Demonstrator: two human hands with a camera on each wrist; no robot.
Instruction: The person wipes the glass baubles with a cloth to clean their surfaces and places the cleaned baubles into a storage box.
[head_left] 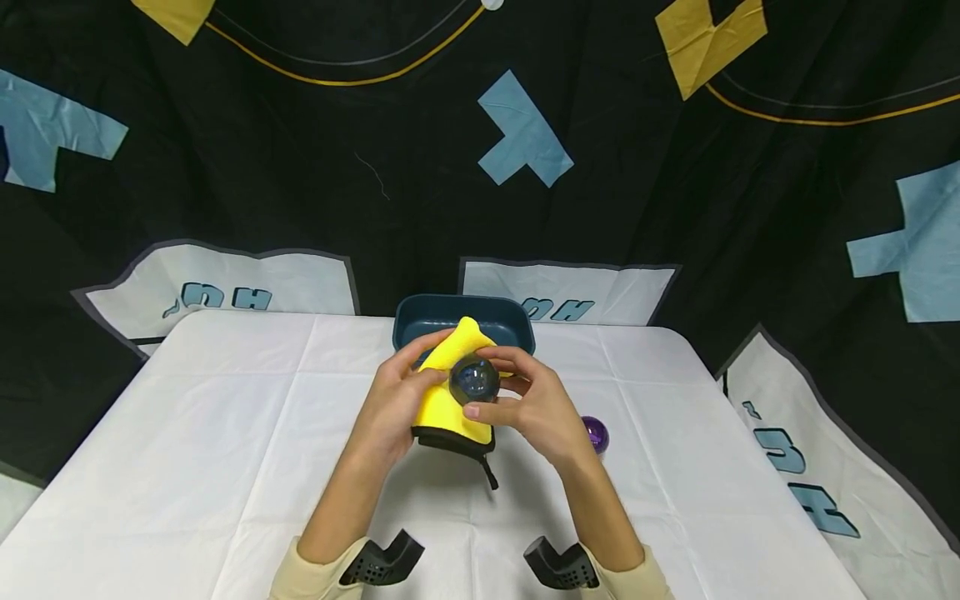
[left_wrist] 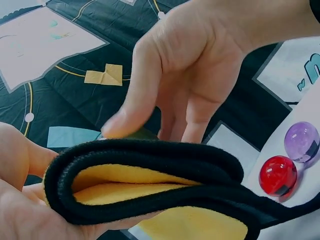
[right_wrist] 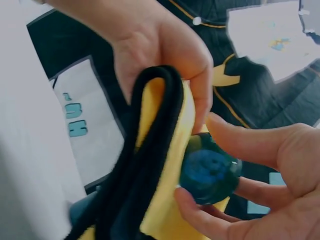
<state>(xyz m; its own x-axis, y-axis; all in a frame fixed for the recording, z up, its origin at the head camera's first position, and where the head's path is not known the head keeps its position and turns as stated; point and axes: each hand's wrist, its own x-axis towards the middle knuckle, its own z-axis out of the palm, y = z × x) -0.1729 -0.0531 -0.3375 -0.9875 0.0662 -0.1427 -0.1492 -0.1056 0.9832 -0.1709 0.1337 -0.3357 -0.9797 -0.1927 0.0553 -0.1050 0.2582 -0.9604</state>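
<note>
My left hand (head_left: 393, 398) grips a folded yellow cloth (head_left: 444, 410) with a black edge and a black loop hanging below. My right hand (head_left: 537, 403) pinches a clear, dark-looking glass ball (head_left: 475, 380) between thumb and fingers against the cloth's face. The right wrist view shows this ball (right_wrist: 210, 169) close up, bluish green, touching the yellow fabric. In the left wrist view the cloth's folded edge (left_wrist: 145, 147) covers most of the ball. A purple ball (head_left: 596, 434) lies on the table beside my right forearm; a red ball (left_wrist: 278, 176) sits close to it.
A dark blue rectangular basin (head_left: 405, 321) stands at the back of the white-covered table (head_left: 225, 467), just beyond my hands. A black patterned curtain (head_left: 420, 183) hangs behind the table.
</note>
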